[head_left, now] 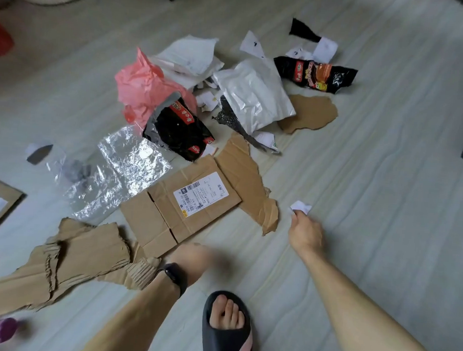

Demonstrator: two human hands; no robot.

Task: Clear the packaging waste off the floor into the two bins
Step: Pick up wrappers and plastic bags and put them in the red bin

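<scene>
— How far along is the clearing looking?

— Barely begun, I am judging. Nearly all the waste is lying on the floor, and no bin is showing plainly anywhere in view.

— What is taking up the most room?

— The torn corrugated cardboard is sprawling toward the floor's near left corner. Just beyond it the flattened box is lying label up, mid-floor, with the crinkled clear film lying just beside its left edge.

— And further out?

— The white mailer bag and the pink plastic bag are sitting in a heap toward the far side. A black snack wrapper is lying against the pink one, and a second wrapper is lying farther right.

— Is anything being picked up?

— The right hand is pinching a small paper scrap between thumb and fingertips, to the right of the box.

— And the other?

— The left hand is hovering by the box's near edge, but it is blurring too much. I cannot tell whether its fingers are gripping anything.
</scene>
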